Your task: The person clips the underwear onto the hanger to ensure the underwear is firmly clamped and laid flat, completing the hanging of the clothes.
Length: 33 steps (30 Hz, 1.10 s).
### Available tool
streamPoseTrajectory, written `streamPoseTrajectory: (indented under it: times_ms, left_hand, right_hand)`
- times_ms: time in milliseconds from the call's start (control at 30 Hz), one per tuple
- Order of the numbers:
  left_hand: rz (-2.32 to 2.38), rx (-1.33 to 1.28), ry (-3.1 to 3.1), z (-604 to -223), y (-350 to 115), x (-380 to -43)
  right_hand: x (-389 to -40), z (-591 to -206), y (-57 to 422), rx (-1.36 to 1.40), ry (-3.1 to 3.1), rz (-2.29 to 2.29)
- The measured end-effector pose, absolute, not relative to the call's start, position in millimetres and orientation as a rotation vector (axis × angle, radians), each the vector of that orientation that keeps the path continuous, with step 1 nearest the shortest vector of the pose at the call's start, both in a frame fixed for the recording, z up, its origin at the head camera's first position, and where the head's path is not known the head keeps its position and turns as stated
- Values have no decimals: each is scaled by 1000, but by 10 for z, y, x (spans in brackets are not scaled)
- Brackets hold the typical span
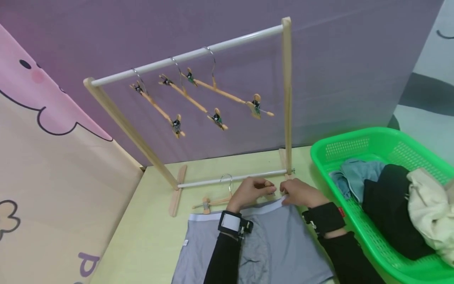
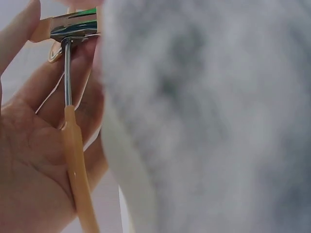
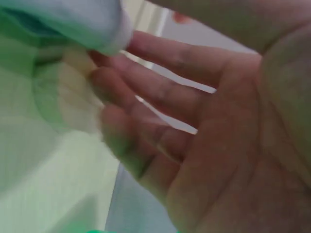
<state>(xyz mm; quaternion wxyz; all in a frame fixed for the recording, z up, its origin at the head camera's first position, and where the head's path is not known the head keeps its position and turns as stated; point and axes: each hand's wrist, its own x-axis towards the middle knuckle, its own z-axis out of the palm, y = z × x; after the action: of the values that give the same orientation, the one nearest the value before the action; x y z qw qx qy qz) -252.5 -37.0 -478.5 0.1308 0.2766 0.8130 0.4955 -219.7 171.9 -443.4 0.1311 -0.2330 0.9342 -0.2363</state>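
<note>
While three clip hangers (image 1: pixel 193 100) dangle from the upper bar (image 1: pixel 244 39) of the rack (image 1: pixel 188 55), we have a fourth hanger (image 1: pixel 221 200) low down in front of its lower bar (image 1: pixel 198 182). Our grey shorts (image 1: pixel 280 232) lie spread flat on the bench (image 1: pixel 131 236), farther out in front of the rack, with the pale waistband (image 1: pixel 267 207) as their edge nearest to it.

Our left grip (image 1: pixel 250 191), in front of the rack's right half, pinches the fourth hanger's right clip (image 2: pixel 73 26) between thumb and fingers, and the hanger's arm runs across the palm. Our right grip (image 1: pixel 301 193), in front of the rack's right foot, pinches the waistband's right corner; its wrist view blurs and hides the thumb's tip, so we take the pinch from the head view.

As we judge it, everything turns on clip and corner: the corner lies just right of our left grip and slightly farther from the rack, with our right grip the nearer hand to it. The hanger's long axis runs close to the waistband's, both roughly along the rack's lower bar. At the other end, the left clip (image 1: pixel 206 206) stands right at the waistband; whether it bites the cloth, we cannot tell.

To the rack's right, a green basket (image 1: pixel 376 136) holds blue-grey, black and cream clothes (image 1: pixel 390 213).
</note>
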Motion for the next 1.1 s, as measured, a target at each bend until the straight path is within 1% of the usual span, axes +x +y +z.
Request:
streamPoseTrajectory:
  times_ms: [333,433,667,767,1100]
  left_hand:
    - [1465,866,2352,-4802,-418,-2530]
    - [1485,883,2350,-4788,-421,-2533]
    - [1514,867,2425,-4761,-385,-2528]
    - [1523,847,2464,-4760,-369,-2524]
    - [1571,779,2503,-4773,-350,-2538]
  right_hand:
    - [-2238,-4603,1688,-667,2579,-831]
    - [-2274,-4637,1700,-715,2533,-911]
    - [-2368,-4701,1782,-927,2565,-1061]
    - [-2398,-4724,1796,-962,2594,-1090]
    - [-2415,-4765,1799,-902,2610,-1124]
